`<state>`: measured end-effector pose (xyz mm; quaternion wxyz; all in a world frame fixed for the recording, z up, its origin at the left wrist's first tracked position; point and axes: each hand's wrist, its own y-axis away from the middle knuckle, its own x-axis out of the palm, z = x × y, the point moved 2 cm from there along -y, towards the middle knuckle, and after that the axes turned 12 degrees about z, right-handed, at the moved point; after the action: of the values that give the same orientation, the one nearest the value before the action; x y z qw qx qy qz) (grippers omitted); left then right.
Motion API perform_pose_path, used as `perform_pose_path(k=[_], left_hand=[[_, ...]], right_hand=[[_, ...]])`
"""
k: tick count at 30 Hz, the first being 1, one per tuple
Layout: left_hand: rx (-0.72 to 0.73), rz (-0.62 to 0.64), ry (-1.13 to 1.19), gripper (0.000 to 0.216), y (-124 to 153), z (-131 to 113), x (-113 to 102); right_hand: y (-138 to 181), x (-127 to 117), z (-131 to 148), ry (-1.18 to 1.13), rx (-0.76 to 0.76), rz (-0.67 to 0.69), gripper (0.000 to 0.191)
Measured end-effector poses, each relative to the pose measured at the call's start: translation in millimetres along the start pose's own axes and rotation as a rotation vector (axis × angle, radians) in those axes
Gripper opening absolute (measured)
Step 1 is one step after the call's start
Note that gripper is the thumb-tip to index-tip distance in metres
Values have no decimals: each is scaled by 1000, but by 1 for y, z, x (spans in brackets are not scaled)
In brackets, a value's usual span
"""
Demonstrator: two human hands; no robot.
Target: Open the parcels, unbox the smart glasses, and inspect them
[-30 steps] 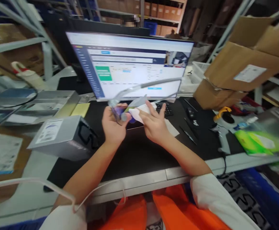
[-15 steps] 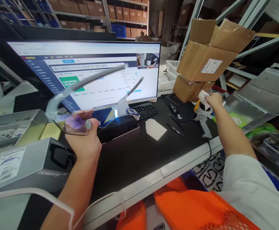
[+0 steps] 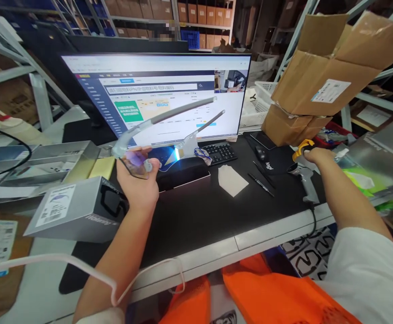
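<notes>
Head: glasses (image 3: 174,113); tray (image 3: 84,158) with white pieces (image 3: 56,168)

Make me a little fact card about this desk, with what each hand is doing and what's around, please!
Left hand: holding clear glasses, arms unfolded
Right hand: at a yellow thing; can't tell if it's holding anything
Screen: on, with a green patch
On the desk: keyboard, mouse, pale paper, pen, scanner
Left side: gray box with a white label
Right side: open cardboard box on top of a smaller box
</notes>
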<state>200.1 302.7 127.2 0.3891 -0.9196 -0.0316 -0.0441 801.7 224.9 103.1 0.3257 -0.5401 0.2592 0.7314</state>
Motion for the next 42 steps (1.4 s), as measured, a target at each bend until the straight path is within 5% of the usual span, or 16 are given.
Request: perform_pose_path(k=[3,7,16,22,24,28,38,42], left_hand=[[-14,-10,-9,48,-2,4,-2],[-71,-32,64,52,-4,11,-2],[-330,-168,445,58,-9,5,1],[-352,-282,542,57,-16,5,-10],[-349,-272,511,58,-16,8,-10],[-348,-244,446,58,-15,16,-8],[-413,-214,523,57,-21,19,-13],[-429,-191,519,56,-20,21,-14]], right_hand=[[13,-13,17,-5,-15,-7,35],[52,-13,79,-117,-339,42,17],[232,3,254,-517,-1177,172,35],[225,54,332,-578,-1260,6,47],[212,73,342,-525,-1250,45,54],[195,89,339,-515,-1224,162,20],[195,67,318,-854,-1106,224,22],[191,64,313,-1052,-995,89,25]])
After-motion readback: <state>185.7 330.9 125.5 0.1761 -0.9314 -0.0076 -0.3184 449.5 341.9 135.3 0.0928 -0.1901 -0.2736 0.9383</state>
